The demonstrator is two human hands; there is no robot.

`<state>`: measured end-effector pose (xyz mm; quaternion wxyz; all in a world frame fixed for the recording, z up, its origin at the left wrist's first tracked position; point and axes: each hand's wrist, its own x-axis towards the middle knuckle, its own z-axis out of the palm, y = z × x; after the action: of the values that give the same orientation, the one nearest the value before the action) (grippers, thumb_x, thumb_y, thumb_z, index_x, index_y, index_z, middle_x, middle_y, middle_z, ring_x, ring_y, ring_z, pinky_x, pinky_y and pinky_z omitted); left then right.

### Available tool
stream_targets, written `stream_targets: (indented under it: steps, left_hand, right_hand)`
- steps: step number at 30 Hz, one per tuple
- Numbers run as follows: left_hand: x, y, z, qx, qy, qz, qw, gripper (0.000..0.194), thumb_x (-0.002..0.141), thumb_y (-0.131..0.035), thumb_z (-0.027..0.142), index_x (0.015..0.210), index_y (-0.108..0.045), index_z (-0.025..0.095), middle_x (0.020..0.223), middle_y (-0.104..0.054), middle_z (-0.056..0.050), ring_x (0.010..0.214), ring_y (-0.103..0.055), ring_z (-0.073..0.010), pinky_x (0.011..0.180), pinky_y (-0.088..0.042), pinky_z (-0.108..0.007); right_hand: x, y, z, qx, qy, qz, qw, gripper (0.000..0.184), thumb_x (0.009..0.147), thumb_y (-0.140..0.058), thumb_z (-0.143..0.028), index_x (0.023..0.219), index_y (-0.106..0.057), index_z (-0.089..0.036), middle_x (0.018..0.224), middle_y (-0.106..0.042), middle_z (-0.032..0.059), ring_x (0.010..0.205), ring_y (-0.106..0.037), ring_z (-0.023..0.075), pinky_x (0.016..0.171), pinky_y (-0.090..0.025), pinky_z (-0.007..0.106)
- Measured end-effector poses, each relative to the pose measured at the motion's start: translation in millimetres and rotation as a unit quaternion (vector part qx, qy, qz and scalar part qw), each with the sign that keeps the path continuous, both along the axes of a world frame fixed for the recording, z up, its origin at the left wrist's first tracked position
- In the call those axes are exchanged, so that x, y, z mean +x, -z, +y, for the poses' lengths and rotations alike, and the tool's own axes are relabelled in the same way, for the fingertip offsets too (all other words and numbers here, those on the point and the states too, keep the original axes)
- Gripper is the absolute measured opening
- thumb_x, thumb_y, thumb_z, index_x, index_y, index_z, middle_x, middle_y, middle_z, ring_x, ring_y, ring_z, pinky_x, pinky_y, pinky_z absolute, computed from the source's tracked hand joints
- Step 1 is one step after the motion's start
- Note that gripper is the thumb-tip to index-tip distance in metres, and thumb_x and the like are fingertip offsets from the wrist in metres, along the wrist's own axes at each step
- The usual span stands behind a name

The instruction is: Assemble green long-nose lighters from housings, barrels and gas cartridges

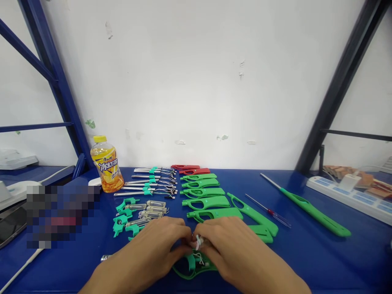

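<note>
My left hand (163, 241) and my right hand (225, 241) meet at the table's front edge. Their fingertips are pinched together around a small whitish plastic part (199, 242), mostly hidden by the fingers. Just below lies an opened green lighter shell (185, 275) with a teal trigger piece (191, 262) and thin white wires (199, 258) inside. Left of my hands are several teal triggers (120, 223) and clear fuel tanks (155, 207). Beyond my fingers, several green lighter shells (206, 203) lie in a column.
Metal lighter tubes with wires (143, 188) lie at the back, near red shells (196, 170) and a drink bottle (107, 165). On the right are a screwdriver (271, 212), an assembled green lighter (312, 210) and a power strip (352, 198). A phone (12, 224) lies far left.
</note>
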<state>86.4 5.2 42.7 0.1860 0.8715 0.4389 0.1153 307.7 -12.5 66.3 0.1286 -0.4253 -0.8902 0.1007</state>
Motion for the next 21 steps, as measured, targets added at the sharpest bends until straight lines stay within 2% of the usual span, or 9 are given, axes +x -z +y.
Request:
stream_targets:
  steps: [4,10,21]
  left_hand:
    - [-1,-2.5,0,-0.007,0.001,0.0,1.0,0.016,0.098,-0.068,0.015,0.097,-0.077,0.029,0.096,-0.078,0.006,0.09,-0.068,-0.0169,0.079,-0.039,-0.028]
    - [-1,-8.0,-5,-0.014,-0.013,0.006,1.0,0.022,0.098,-0.062,0.012,0.097,-0.075,0.029,0.098,-0.078,0.004,0.094,-0.067,-0.0196,0.079,-0.04,-0.029]
    - [0,-10.9,-9,-0.024,-0.028,0.031,0.999,0.022,0.102,-0.052,0.017,0.1,-0.071,0.029,0.099,-0.073,0.001,0.097,-0.064,-0.0234,0.079,-0.038,-0.032]
  right_hand:
    - [-1,3.4,1,-0.017,0.034,-0.026,0.999,0.022,0.097,-0.081,-0.03,0.081,-0.068,-0.022,0.086,-0.081,0.0008,0.081,-0.075,0.0265,0.059,-0.022,0.036]
    - [-4,11.3,6,-0.004,0.036,-0.039,0.999,0.021,0.096,-0.08,-0.024,0.079,-0.068,-0.022,0.08,-0.079,0.0,0.076,-0.075,0.0254,0.056,-0.019,0.036]
    - [-3,16.5,6,-0.006,0.051,-0.018,0.999,0.019,0.095,-0.082,-0.024,0.081,-0.069,-0.023,0.082,-0.079,0.0006,0.08,-0.075,0.0255,0.059,-0.023,0.034]
